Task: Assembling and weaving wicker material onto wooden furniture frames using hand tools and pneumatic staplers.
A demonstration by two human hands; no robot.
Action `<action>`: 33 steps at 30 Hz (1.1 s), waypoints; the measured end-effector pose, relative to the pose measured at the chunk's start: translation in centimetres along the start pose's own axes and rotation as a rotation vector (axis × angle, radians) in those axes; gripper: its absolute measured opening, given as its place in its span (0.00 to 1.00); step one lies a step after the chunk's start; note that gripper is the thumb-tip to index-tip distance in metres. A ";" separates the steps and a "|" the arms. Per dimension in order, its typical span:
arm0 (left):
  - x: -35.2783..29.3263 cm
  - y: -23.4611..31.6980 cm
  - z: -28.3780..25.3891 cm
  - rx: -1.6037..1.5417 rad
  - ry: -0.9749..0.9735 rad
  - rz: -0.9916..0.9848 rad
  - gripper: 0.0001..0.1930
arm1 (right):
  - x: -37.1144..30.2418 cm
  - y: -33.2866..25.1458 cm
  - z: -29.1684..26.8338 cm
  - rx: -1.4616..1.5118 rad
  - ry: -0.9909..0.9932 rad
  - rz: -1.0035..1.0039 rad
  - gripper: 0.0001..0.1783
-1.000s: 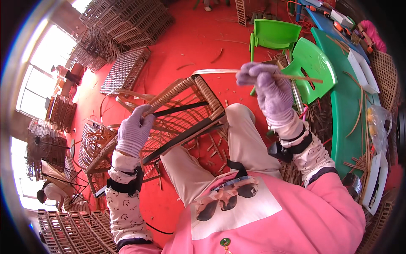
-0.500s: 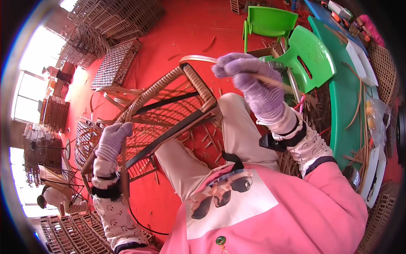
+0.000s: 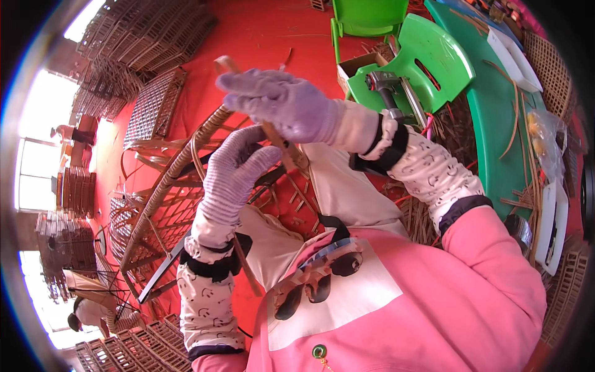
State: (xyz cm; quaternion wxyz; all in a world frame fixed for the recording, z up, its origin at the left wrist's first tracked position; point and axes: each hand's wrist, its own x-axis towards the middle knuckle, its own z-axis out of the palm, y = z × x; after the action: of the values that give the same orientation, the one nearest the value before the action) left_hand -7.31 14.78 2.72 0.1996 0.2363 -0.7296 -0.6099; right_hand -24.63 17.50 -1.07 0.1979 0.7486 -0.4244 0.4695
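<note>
A basket-like frame with an open lattice and brown wrapped edges leans in front of my knees. Over its upper corner, my right hand, in a lilac knit glove, is closed on a flat tan rattan strip. That strip shows beyond the fingertips and again below the palm. Just beneath, my left hand, in a striped lilac glove, has curved fingers and a thumb held apart. It is beside the corner, which the two hands partly hide. A dark-edged bar runs along the frame's lower side.
To the right are green plastic chairs, one with a pneumatic tool on it, and a green table with white trays and loose strips. Lattice panels are stacked at the far left. A person is at lower left.
My right hand has swung left across the frame's corner with the strip. The left hand has come off the frame's left side and moved right and up toward it.
</note>
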 end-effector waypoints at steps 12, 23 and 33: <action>3.5 -3.3 -2.7 0.815 0.221 0.527 0.05 | -15.6 5.5 -8.4 -0.387 0.312 0.653 0.16; 2.7 -0.2 -0.8 0.646 0.298 0.287 0.12 | -20.2 -9.2 -24.7 -0.968 0.094 1.379 0.15; 4.1 -3.6 -4.5 0.391 0.220 0.212 0.04 | -21.5 1.0 -29.8 -0.663 -0.258 1.657 0.15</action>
State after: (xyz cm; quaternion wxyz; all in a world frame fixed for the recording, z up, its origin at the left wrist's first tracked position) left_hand -7.66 8.31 -0.01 0.2914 0.2575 -0.8283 -0.4034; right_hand -45.67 47.33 -5.54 -0.0475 0.1542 -0.9603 0.2275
